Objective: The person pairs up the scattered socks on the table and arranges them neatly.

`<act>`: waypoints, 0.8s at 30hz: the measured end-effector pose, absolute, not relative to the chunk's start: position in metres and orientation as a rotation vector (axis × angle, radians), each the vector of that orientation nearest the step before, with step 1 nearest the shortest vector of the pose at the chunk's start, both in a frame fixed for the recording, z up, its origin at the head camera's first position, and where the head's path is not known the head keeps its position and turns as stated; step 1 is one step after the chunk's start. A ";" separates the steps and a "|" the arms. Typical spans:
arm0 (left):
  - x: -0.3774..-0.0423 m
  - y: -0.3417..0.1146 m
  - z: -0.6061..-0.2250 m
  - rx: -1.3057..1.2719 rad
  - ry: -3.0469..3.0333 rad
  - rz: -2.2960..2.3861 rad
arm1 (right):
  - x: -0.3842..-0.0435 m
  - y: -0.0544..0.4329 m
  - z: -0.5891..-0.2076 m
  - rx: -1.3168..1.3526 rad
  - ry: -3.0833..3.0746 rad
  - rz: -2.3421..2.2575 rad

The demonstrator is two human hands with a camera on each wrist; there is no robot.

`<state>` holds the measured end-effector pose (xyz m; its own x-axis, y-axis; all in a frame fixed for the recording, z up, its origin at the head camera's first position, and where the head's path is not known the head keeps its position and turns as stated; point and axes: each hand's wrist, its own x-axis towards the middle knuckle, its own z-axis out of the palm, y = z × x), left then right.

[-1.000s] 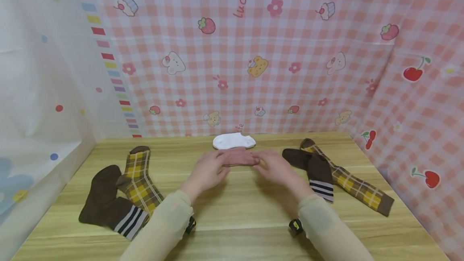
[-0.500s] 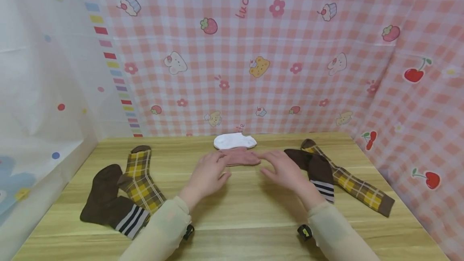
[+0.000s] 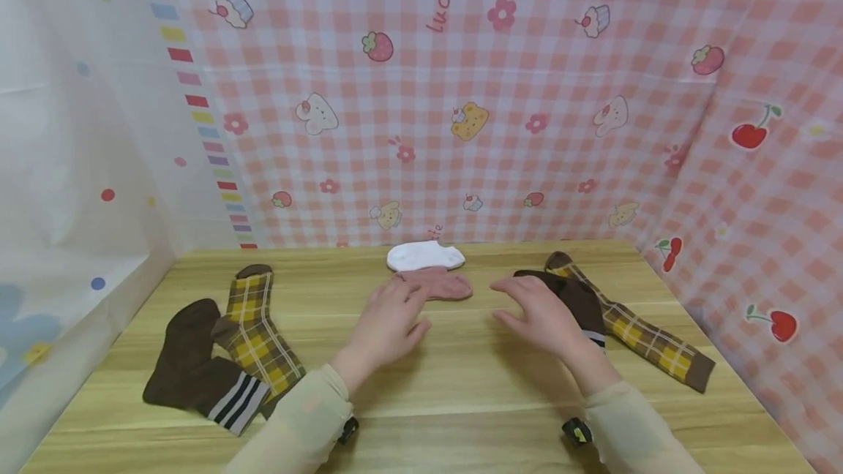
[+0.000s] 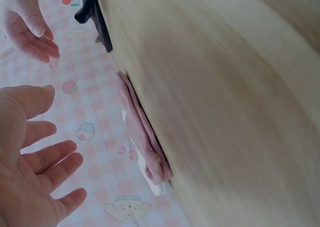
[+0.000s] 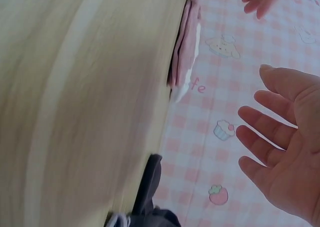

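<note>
A folded pink sock lies at the back middle of the table, just in front of a white ankle sock. Above the table, my left hand hovers before the pink sock, overlapping its left end in the head view. In the left wrist view its fingers are spread and apart from the sock. To the right, my right hand is held over the dark brown sock and partly hides it. The right wrist view shows that palm bare, fingers loosely extended. Neither hand holds anything.
At left, a brown sock with striped cuff overlaps a yellow plaid sock. Another plaid sock stretches along the right side, partly under the dark one. A checked pink cloth hangs behind the wooden table.
Both hands have come off the pink sock. My right hand has moved right and toward me; the left has drawn back slightly. The pink sock stays in place.
</note>
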<state>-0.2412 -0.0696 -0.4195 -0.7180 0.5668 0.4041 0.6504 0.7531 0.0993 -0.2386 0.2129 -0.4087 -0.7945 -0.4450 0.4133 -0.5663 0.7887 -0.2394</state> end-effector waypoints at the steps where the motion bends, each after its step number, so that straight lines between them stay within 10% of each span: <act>1: -0.240 -0.068 -0.419 -0.942 -2.598 -0.328 | -0.237 0.216 -0.409 0.767 -2.642 0.510; 24: -0.233 -0.048 -0.419 -1.006 -2.527 -0.325 | -0.209 0.272 -0.409 0.732 -2.645 0.440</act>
